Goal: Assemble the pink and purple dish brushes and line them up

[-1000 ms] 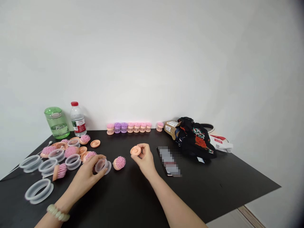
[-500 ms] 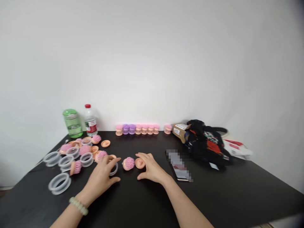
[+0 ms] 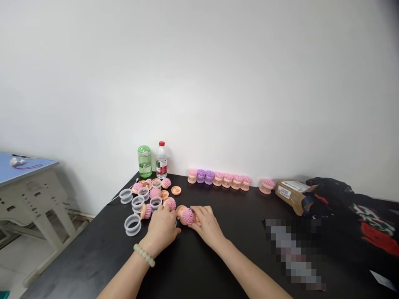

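My left hand [image 3: 163, 226], wearing a pale bead bracelet, has its fingers curled down over a clear plastic ring [image 3: 175, 224] and hides most of it. My right hand [image 3: 208, 226] closes its thumb and fingers round a peach round cap [image 3: 197, 220], partly covered. Between the hands lies a bristle brush head [image 3: 187, 216] with pink bristles on a peach base, close to the right thumb. Behind it is another peach cap [image 3: 181, 210]. Left of my left hand, several clear rings [image 3: 132, 225] lie among pink brush heads [image 3: 155, 193] and peach caps [image 3: 176, 190].
Along the wall stands a row of assembled pink and purple brushes [image 3: 218, 179], one [image 3: 266, 186] apart. A green bottle [image 3: 145, 162] and a water bottle [image 3: 161, 161] stand back left. At right are a carton [image 3: 289, 195], dark cloth [image 3: 343, 224] and a blurred-out phone [image 3: 293, 253].
The view has swung left, bringing a blue desk into sight. My hands have lowered from spread fingers: the left onto the clear ring, the right round the peach cap.
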The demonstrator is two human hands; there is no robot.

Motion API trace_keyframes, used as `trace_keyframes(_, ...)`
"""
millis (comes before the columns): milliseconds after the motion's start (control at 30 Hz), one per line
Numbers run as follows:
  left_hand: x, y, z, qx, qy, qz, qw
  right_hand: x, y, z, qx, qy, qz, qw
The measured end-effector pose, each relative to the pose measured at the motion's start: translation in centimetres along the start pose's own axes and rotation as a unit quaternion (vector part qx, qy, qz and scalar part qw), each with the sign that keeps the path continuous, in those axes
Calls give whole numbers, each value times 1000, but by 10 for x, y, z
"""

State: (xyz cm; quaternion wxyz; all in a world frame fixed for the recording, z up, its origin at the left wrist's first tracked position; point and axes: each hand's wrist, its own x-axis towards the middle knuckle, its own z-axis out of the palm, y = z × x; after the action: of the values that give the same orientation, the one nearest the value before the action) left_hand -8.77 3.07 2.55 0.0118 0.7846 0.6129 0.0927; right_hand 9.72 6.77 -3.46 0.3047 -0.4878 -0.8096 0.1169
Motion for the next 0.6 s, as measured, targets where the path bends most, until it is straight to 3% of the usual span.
trace_keyframes(133, -2, -8, -7, 61, 18, -49, 997, 22, -14, 19, 17, -5, -13, 1000)
trace_keyframes(333, 0, -9, 2, 93, 110, -61, 988, 38, -22, 38, 52, 10, -39, 998)
trace_keyframes(467, 2, -5, 9, 112, 173, -22, 978, 44, 3, 20, 41, 35, -37, 998)
trace_keyframes(600, 5, -2, 15, 92, 208, 41, 973, 56, 59, -28, -32, 116, 39, 992)
